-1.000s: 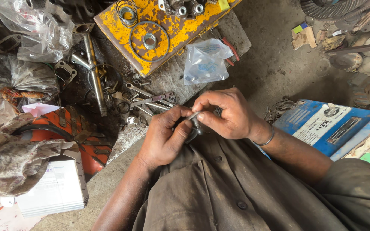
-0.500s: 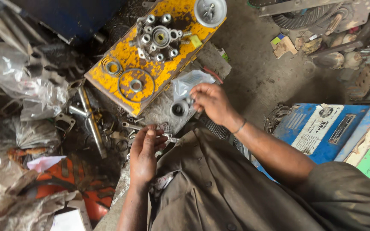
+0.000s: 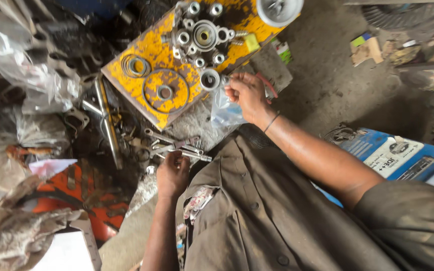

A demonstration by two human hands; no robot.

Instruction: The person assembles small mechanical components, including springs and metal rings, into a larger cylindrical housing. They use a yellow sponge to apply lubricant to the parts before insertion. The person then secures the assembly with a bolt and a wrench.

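The right hand (image 3: 247, 95) reaches forward to the near edge of a worn yellow-painted metal plate (image 3: 146, 100), its fingertips pinched on a small silvery metal part beside a short open steel sleeve (image 3: 209, 79); the part itself is too small to make out. Under that wrist lies a crumpled clear plastic bag (image 3: 224, 113). On the plate sit a cluster of round steel bearings and rollers (image 3: 199, 37), a flat grey ring gasket (image 3: 165, 92) and a coil of thin wire rings (image 3: 135, 65). The left hand (image 3: 173, 175) rests low, near the person's lap, fingers curled against a bunch of grey steel spanners (image 3: 177, 146) on the cluttered floor; whether its grip closes on one I cannot tell. A blue and white cardboard box (image 3: 393, 155) lies behind the right forearm.
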